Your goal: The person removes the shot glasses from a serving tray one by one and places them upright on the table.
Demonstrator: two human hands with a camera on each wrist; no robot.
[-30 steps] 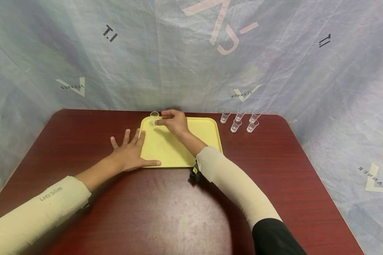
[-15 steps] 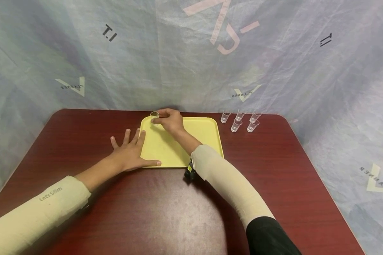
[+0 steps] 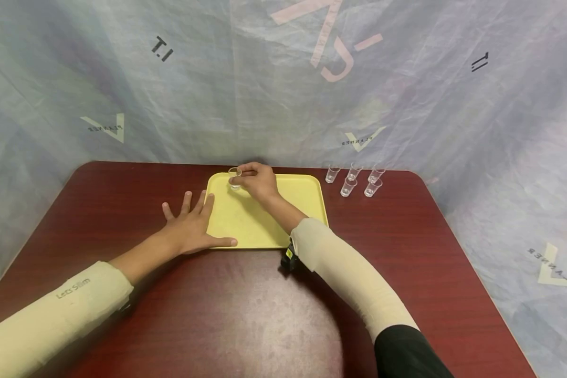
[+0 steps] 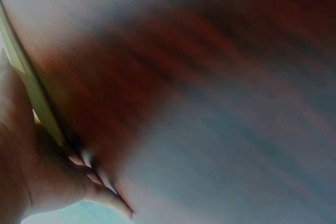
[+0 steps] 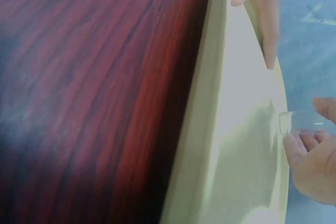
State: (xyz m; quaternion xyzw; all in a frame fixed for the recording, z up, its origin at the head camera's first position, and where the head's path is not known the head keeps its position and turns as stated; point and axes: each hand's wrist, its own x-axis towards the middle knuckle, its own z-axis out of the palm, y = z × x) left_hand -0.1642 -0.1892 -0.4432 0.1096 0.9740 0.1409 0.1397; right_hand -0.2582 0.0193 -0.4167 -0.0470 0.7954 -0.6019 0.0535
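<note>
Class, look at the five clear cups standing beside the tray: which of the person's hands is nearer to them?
Right. The right hand holds a cup over the tray, nearer the five cups; the left hand rests at the tray's far side.

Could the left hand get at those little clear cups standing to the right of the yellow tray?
Probably not easily. The left hand rests flat at the yellow tray's left edge, and the clear cups stand beyond its far right side, with the right forearm lying across the path.

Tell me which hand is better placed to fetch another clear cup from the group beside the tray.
Probably the right hand: it is on the same side as the five loose cups. It holds a small cup over the yellow tray. The left hand lies flat on the tray's opposite edge.
</note>
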